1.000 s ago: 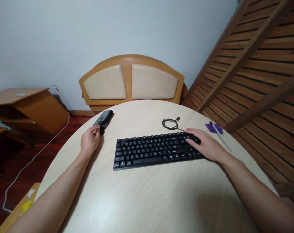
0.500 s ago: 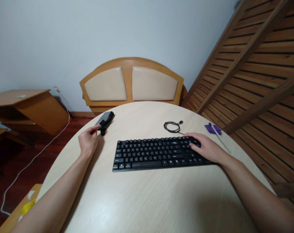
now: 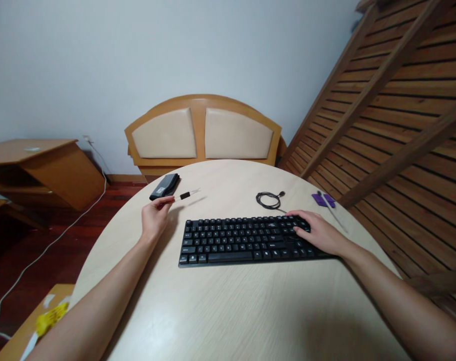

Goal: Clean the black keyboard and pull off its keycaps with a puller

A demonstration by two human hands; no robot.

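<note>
Two hands of ours share the round table [image 3: 220, 311], and one relation matters most: the slim tool [image 3: 185, 195] lies out beyond the far left corner of the keyboard [image 3: 228, 238]. Our left hand [image 3: 155, 216] is the nearer one – it pinches the tool by its near end between thumb and fingers, narrow and tight. From that pinch the tool's long axis runs rightward and slightly away from us, roughly along the keyboard's own length, with its pale tip leading toward the coiled cable [image 3: 267, 199]. Its shadow falls apart from it, so we judge it is lifted off the tabletop; what kind of tool it is we cannot tell.

Our right hand [image 3: 318, 231] is well apart from the tool, resting over the keyboard's right end, thumb set away from the fingers – whether it grips or merely steadies, we cannot tell. Just beyond our left fingertips sits the dark pouch [image 3: 168, 186]; farther right, a grey rod [image 3: 336, 217] crosses a purple piece [image 3: 318, 199].
</note>
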